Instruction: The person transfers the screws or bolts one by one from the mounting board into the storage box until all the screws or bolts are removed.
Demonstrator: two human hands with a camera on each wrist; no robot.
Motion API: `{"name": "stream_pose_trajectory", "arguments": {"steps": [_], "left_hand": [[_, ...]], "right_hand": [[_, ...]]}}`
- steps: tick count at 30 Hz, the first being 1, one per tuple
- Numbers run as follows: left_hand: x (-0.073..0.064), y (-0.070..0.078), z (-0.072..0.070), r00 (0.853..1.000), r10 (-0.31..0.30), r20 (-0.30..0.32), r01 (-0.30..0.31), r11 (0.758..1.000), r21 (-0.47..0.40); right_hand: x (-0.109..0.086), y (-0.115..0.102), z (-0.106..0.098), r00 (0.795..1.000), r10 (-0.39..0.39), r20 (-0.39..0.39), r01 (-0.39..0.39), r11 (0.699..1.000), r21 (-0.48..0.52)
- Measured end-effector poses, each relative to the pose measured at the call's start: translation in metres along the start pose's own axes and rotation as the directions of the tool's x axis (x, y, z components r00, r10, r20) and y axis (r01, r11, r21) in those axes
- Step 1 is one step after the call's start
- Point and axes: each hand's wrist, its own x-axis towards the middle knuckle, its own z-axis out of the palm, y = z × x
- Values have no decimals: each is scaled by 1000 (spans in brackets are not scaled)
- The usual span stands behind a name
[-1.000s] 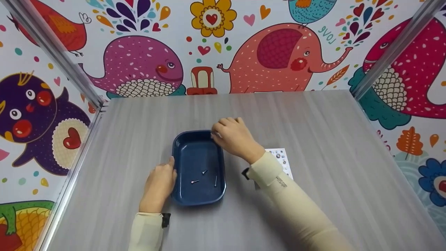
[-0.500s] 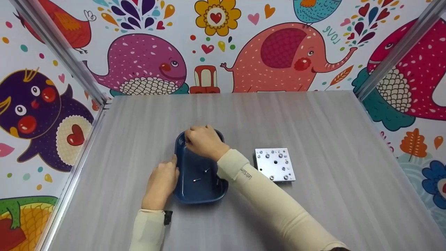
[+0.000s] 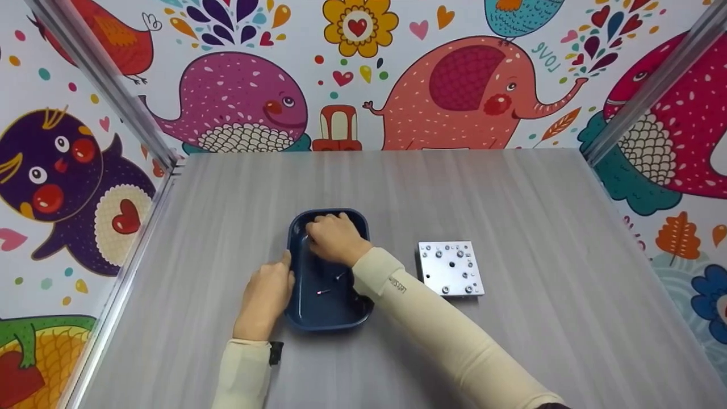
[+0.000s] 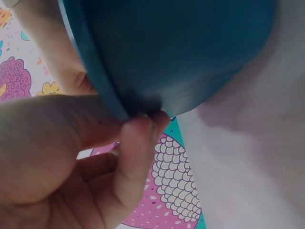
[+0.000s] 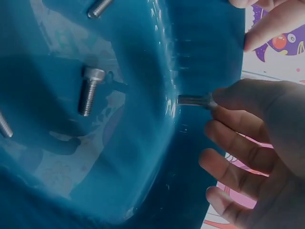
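In the head view a dark blue tray [image 3: 329, 328] stands on the table. My left hand [image 3: 266, 298] pinches its left rim between thumb and finger, as the left wrist view of the tray wall [image 4: 167, 57] shows. Inside the far end of the tray is my right hand [image 3: 336, 238]. In the right wrist view, that hand's thumb and index finger pinch a metal bolt [image 5: 193, 100] by its head, its shank pointing toward the tray floor. A socket-head bolt [image 5: 89, 90] lies on the tray floor, with other bolts partly in view near it.
A square silver metal block [image 3: 448, 270] with several holes and screws lies on the grey table [image 3: 528, 227], right of the tray. Patterned walls with cartoon animals and metal frame posts [image 3: 108, 91] border the table.
My right hand has moved left from the tray's far right corner into the tray. The metal block, partly covered by the right sleeve before, is now mostly uncovered. The left hand still holds the rim.
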Motion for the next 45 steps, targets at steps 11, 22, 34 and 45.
{"name": "stream_pose_trajectory", "arguments": {"steps": [11,22,34,45], "left_hand": [[4,2,3,1000,16,-1,-16,1000,17],[3,1,2,1000,-1,20,0,1000,11],[-2,-3,-2,1000,0,26,0,1000,12],[1,-1,0,1000,11,5,-11,1000,4]], "right_hand": [[-8,12,-15,999,-1,-41,1,1000,10],[-46,43,-47,993,-35,-112,34,999,-4],[-101,76,-77,959,-26,-281,22,1000,-15],[-152,109,-88,936,65,-345,-57,998,33]]}}
